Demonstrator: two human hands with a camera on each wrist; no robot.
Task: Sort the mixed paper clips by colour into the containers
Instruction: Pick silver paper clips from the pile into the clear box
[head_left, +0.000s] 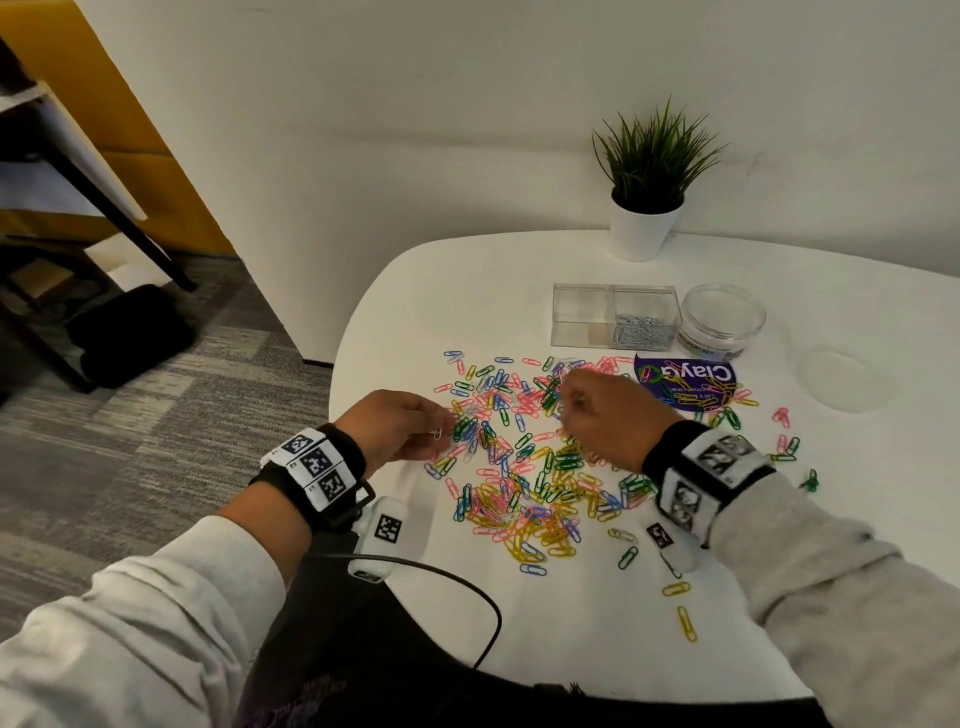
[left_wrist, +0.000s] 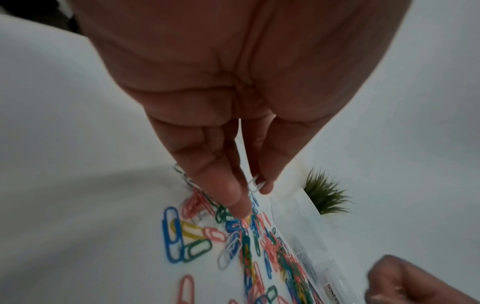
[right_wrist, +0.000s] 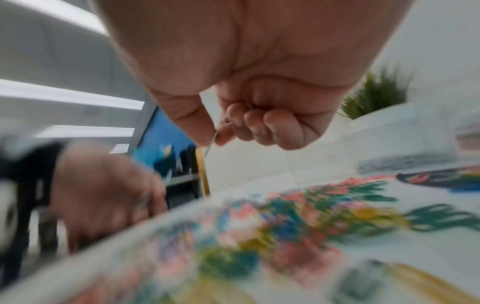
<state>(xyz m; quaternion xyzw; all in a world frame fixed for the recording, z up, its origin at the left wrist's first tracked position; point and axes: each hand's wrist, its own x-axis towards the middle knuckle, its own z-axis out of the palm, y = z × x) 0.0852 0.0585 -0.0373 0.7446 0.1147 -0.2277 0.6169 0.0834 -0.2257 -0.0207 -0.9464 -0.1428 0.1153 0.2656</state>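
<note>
- My left hand (head_left: 397, 426) pinches a white clip (left_wrist: 255, 183) – clearest from its wrist.
- My right hand (head_left: 613, 415) pinches a thin clip (right_wrist: 210, 144) above the pile (head_left: 524, 467) on the worktop (head_left: 571, 634).
- Only the head view shows the clear box (head_left: 615, 316) – silver clips in its right half.

We see soft, even indoor light; the head view bends at its edges, the left wrist view is dim, and the right wrist view smears the clips (right_wrist: 298, 226) with motion blur

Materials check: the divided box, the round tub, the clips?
Divided box: clear hard plastic, probably acrylic; see-through walls, sharp edges.
Round tub: clear glossy plastic; table visible through it.
Coloured clips: wire, seemingly with an opaque coloured coating.
White clips in the box: same look, white.
</note>
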